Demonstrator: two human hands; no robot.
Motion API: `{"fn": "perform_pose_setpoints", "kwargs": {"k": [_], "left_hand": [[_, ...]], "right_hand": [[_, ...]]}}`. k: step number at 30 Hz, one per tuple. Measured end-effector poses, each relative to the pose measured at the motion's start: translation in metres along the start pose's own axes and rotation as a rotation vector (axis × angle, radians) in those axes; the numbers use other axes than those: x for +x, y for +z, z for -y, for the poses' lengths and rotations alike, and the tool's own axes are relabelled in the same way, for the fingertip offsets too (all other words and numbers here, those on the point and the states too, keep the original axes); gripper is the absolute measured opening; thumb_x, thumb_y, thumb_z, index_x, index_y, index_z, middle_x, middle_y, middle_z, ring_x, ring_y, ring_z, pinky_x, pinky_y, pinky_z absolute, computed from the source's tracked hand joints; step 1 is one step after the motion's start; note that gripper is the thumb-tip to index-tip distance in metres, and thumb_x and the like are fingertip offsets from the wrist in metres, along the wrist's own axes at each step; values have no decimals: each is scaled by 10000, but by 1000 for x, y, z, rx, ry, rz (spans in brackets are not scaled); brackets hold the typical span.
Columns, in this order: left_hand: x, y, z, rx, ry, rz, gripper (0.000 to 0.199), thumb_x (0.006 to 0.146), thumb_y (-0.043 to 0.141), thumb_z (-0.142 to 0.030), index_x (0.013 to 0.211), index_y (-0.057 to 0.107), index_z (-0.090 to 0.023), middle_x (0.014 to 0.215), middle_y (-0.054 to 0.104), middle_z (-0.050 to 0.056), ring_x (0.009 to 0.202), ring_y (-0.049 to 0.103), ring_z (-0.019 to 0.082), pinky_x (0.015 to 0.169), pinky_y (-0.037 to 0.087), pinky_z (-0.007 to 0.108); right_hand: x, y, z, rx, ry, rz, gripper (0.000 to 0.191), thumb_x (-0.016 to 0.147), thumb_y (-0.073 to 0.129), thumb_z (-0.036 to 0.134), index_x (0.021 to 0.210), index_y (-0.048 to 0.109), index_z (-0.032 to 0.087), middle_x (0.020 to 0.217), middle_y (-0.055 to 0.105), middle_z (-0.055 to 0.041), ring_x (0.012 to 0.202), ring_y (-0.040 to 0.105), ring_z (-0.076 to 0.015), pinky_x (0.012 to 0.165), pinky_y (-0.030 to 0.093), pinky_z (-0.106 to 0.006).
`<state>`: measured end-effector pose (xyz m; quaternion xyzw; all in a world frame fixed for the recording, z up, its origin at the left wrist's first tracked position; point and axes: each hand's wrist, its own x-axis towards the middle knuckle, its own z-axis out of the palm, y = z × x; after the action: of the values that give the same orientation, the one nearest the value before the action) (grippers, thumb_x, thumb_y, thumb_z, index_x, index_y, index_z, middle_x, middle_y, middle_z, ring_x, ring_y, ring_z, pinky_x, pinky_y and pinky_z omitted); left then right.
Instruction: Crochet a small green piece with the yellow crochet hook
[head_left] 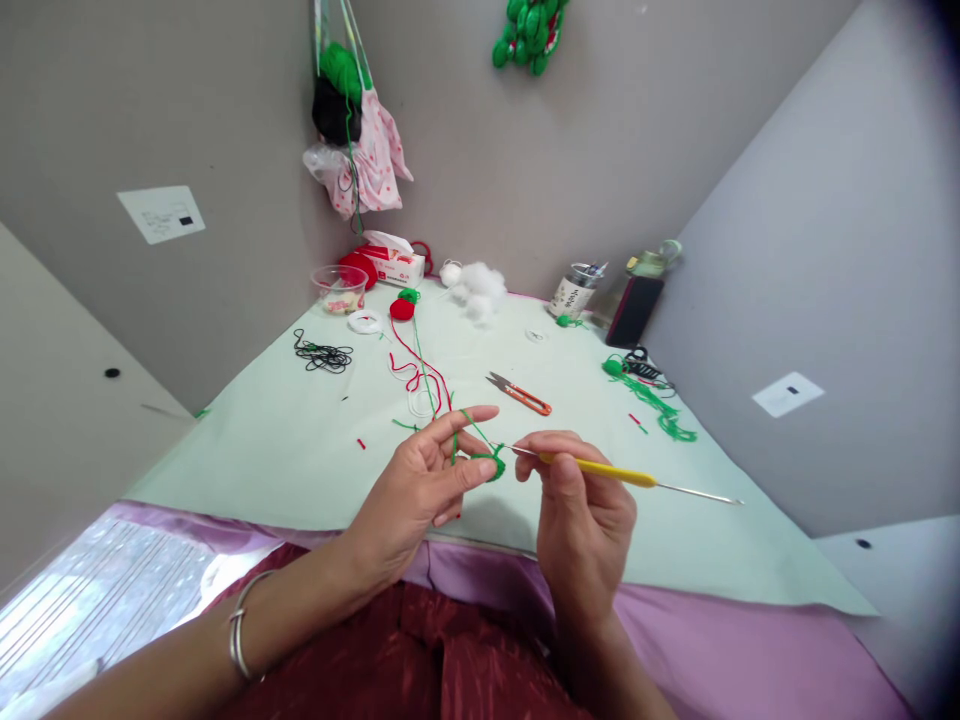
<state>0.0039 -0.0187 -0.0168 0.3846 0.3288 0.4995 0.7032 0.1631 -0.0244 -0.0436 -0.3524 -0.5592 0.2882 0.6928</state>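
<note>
My left hand (420,485) pinches a small green crochet piece (496,464) between thumb and fingers, with green yarn (424,365) looped over the raised index finger and running back across the table. In my right hand (581,510) is a crochet hook with a yellow handle (615,472), gripped like a pen. Its thin metal tip points left and meets the green yarn at the top of the piece. The hook's other metal end sticks out to the right. Orange thread snips (521,393) lie just beyond my hands.
Black cord (322,353), a plastic tub (340,290), a tissue box (396,264), a red ball (402,310) and white stuffing (478,288) lie along the back left and middle. A pen holder (574,292), dark phone (634,312), black-handled scissors (639,364) and green strands (660,405) are at right.
</note>
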Motion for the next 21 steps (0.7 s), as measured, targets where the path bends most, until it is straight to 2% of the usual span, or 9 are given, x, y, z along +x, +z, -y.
{"fn": "perform_pose_setpoints", "kwargs": {"k": [6,11,18,21], "left_hand": [[0,-1,-3,-3,-2,-21,483,774,927,-315,1219,770,-213,908,562,-39,508,311,2,404,239,171],[2,0,0,7,-3,-12,462,768,927,-315,1197,783,-221,907,571,-37,503,318,5,402,235,180],[2,1,-1,-5,-8,37,656,794,912,-242,1408,689,-307,873,598,-60,497,346,10,407,233,174],[3,1,-4,12,-7,48,787,792,909,-222,1512,601,-298,818,614,-69,479,346,13,411,241,182]], "right_hand": [[3,-3,3,29,11,-35,205,1053,601,282,972,785,241,917,732,-32,759,643,-153,705,527,-326],[2,-1,1,128,72,28,212,1057,601,275,965,790,245,896,730,-15,736,648,-130,682,533,-286],[1,1,-2,11,42,80,191,1046,617,256,1001,802,265,935,769,-14,791,650,-139,711,535,-282],[2,0,0,-42,8,101,194,1039,622,260,997,810,276,930,784,-21,820,676,-162,711,540,-299]]}}
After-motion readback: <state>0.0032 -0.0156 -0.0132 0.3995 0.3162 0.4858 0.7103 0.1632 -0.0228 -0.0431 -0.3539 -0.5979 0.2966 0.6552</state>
